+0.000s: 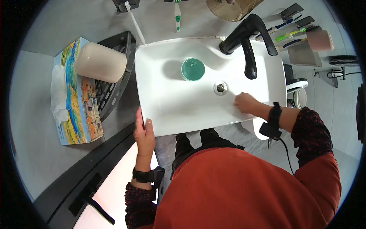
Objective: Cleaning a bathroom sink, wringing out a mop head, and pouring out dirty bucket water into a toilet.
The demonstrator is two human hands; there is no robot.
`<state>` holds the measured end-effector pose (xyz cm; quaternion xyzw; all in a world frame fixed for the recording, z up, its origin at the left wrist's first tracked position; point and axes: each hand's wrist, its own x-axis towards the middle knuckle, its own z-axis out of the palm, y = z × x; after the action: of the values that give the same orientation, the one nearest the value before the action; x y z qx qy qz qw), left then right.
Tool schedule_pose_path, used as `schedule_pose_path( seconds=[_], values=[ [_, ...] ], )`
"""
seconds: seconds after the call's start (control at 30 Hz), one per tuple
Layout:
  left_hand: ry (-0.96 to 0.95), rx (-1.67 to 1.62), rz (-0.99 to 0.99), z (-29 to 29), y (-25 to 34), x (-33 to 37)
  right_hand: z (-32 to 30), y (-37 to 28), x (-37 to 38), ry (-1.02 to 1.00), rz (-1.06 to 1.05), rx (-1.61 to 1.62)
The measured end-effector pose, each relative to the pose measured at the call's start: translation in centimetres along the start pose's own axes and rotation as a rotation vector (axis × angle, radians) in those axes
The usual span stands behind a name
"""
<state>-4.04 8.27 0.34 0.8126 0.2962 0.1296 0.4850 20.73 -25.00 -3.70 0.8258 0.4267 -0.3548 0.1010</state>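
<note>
the right hand (pixel 245 103) is lying inside the white sink (pixel 179 107), pressing down on the bottom just right of the round drain (pixel 220 88). its fingers are bunched together, and i cannot tell if something small is under them. the arm is reaching in from the right, bent at the elbow, with a black band on the wrist and a dark dotted sleeve.

the left hand (pixel 144 133) is gripping the near left corner of the sink, fingers together and curled over the rim. that arm is coming straight up from below, also wearing a black band.

a round green cup (pixel 192 69) is sitting in the sink, up and left of the drain, well apart from both hands. the black tap (pixel 248 42) is curving over the back right of the sink.

on the grey counter (pixel 34 126) to the left, a long tissue box (pixel 78 110) with a bright blue, yellow and orange picture is lying with white tissue poking out its side. a pale pink tub (pixel 101 62) is resting on its side, touching the top of the box and a dark rack (pixel 114 80). toothbrushes (pixel 177 15) are hanging on the wall behind the sink.
</note>
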Motion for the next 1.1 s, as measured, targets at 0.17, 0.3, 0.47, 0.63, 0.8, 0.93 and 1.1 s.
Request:
schedule_pose_path(
  seconds=[0.17, 0.3, 0.47, 0.63, 0.8, 0.93, 1.1],
  values=[
    [0.088, -0.016, 0.056, 1.5, -0.2, 0.2, -3.1, -14.8, 6.2, 0.243, -0.491, 0.289],
    [-0.021, -0.048, -0.118, 1.0, 0.0, 1.0, -6.7, -22.8, 5.7, 0.227, -0.405, 0.371],
    [-0.11, -0.122, -0.256, 0.5, -1.2, 1.0, -4.5, -10.6, -0.3, 0.119, -0.226, 0.358],
    [-0.138, -0.006, -0.224, 0.5, -1.6, 1.0, -3.1, -0.7, -9.5, 0.278, 0.232, 0.347],
    [-0.096, -0.042, -0.182, 1.2, -1.9, 1.0, -4.0, -8.1, -4.3, 0.145, 0.132, 0.495],
    [-0.061, -0.26, -0.396, 0.6, -2.1, 0.5, -7.1, -19.3, 2.5, 0.075, -0.301, 0.435],
    [-0.062, -0.409, -0.447, 0.0, -1.3, 0.4, -8.9, -26.3, 8.8, 0.017, -0.205, 0.4]
  ],
)
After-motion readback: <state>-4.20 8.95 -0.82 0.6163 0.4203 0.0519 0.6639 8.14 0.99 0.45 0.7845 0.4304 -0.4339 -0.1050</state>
